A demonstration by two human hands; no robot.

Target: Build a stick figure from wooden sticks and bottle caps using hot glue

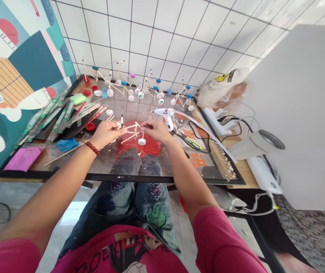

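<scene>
Left hand and right hand, fingers nearly closed, are pinching a seemingly half-built stick frame, fuller models standing at twelve o'clock.

A small stick frame, pale thin sticks meeting at angles, is held raised over the table, between its front and back edges; a white round cap hangs below its right end.

You have the stick frame between your fingers, above the tabletop. Beyond them, stick models stand before the wall; rightward lie the glue gun and, nearer you, the cutter; leftward, the stick packets.
</scene>
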